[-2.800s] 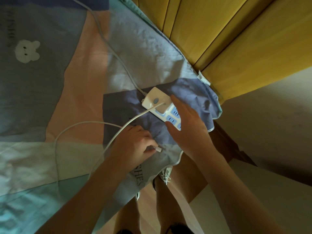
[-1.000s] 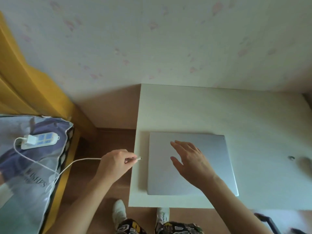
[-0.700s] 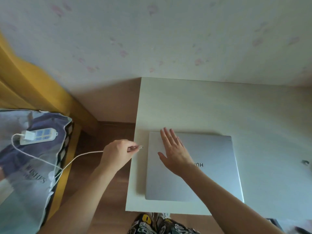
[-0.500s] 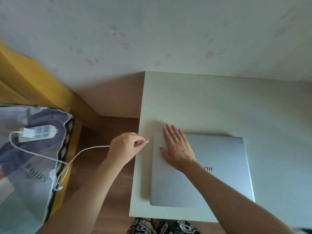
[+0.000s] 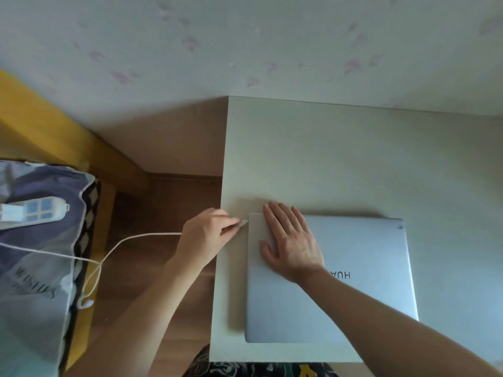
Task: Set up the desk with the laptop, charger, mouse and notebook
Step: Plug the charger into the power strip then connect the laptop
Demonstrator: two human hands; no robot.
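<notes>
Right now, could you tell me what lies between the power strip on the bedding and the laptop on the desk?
In the head view, the white charger cable spans bare wooden floor from the power strip to the left hand, which holds its plug at the laptop edge.

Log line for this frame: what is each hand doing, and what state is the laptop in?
left hand: pinching charger plug at laptop's left edge | right hand: flat on lid | laptop: closed, on desk

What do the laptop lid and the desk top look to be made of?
Laptop: probably metal, matte silver; smooth, even sheen, rounded corners. Desk: looks like laminated board, matte off-white; flat, with a faint grain and a sharp square edge.
</notes>
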